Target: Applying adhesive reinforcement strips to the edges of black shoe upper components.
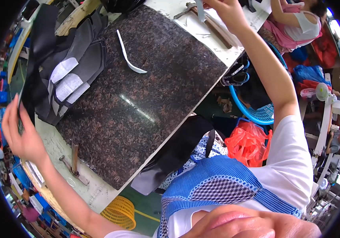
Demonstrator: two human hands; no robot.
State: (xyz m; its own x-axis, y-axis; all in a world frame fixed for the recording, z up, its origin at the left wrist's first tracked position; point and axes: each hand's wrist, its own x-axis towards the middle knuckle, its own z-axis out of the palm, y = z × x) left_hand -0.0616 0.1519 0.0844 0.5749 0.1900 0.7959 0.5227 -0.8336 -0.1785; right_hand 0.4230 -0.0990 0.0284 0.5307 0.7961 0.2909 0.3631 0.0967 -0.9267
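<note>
1. At bench's far L side, L hand [24, 137] is closed on the lower end of a black sheet [43, 39], pinched btwn thumb & fingers; sheet runs up alongside the stack.
2. Up at top edge of view, R hand [227, 12] is partly cut off, arm outstretched; grey strip [200, 11] is at its fingertips, can't tell if gripped or just touched.
3. Just R of the sheet: stack of dark grey shoe-type pcs [83, 59] w/ whitish patches, partly over the slab's L edge.
4. Dark speckled slab [150, 95] fills mid-bench; curved white strip [126, 57] lies on its upper part.
5. Nr slab's lower L edge, hammer [75, 171] on white benchtop [55, 142]; brown bar [219, 33] nr R hand.
6. Below bench level: blue basket [253, 115], red plastic bag [249, 142], yellow basket [120, 212].
7. Upper R: co-worker [296, 27], pink & white clothing.
</note>
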